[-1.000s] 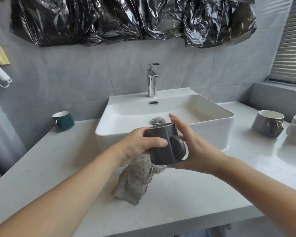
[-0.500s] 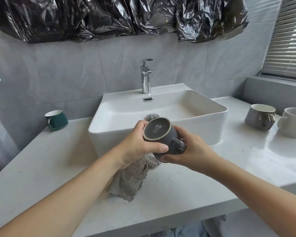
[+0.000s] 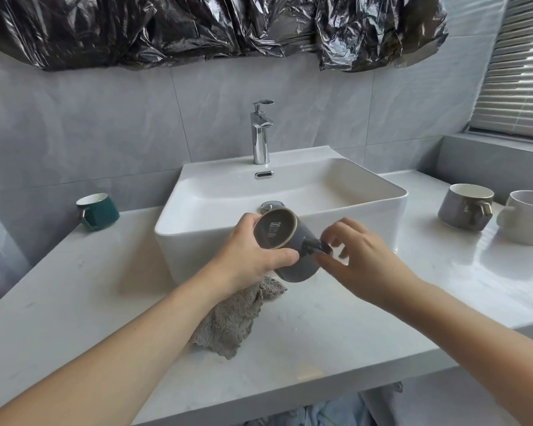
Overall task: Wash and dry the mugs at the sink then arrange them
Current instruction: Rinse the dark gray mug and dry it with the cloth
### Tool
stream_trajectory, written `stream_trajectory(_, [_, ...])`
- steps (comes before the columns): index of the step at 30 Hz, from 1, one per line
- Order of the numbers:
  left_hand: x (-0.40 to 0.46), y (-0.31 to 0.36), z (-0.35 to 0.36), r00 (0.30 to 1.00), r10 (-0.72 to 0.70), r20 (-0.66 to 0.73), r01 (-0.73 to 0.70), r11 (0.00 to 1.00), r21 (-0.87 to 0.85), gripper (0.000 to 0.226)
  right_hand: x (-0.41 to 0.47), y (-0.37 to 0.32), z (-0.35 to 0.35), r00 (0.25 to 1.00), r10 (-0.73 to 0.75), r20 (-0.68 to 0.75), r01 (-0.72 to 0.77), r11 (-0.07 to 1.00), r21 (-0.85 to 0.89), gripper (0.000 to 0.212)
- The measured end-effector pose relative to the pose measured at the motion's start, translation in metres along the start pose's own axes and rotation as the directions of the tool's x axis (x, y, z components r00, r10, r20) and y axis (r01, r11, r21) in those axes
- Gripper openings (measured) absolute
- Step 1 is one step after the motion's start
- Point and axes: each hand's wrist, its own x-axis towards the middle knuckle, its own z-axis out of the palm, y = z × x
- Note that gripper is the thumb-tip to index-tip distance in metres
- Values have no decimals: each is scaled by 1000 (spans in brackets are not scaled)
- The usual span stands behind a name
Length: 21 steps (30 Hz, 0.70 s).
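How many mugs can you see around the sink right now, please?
4: a dark grey mug held in the hands, a green mug left of the sink, a grey mug and a white mug right.
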Motion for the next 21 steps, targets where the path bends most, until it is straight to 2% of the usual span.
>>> stream_trajectory(2, [0,0,1,1000,-11,-8,11,1000,2,67,1,-3,-5,997,10,76,-9,1000,-14,13])
stream_trajectory(5, [-2,4,4,1000,-4,-1,4,1000,6,69,7,-14,-13,958,132,254,-134,991,-9,21])
stream_trajectory(8, [-5,9,6,1000,5,16,-5,1000,4,65,11,-26,-26,871,285,399,-345,935,84,35])
stream_trajectory(10, [-8,12,7,999,22,27,-22,1000,7,66,12,-30,-35,801,345,489,-416,908,40,39])
stream_trajectory(12, [-12,17,8,999,37,36,-37,999,13,65,11,-31,-39,756,354,551,-447,894,38,38])
stream_trajectory(15, [-16,22,11,997,55,49,-57,997,42,68,9,-29,-45,717,335,611,-513,847,138,37])
stream_trajectory(21, [-23,31,7,993,80,88,-88,992,90,71,-3,-28,-50,741,272,614,-511,822,252,42])
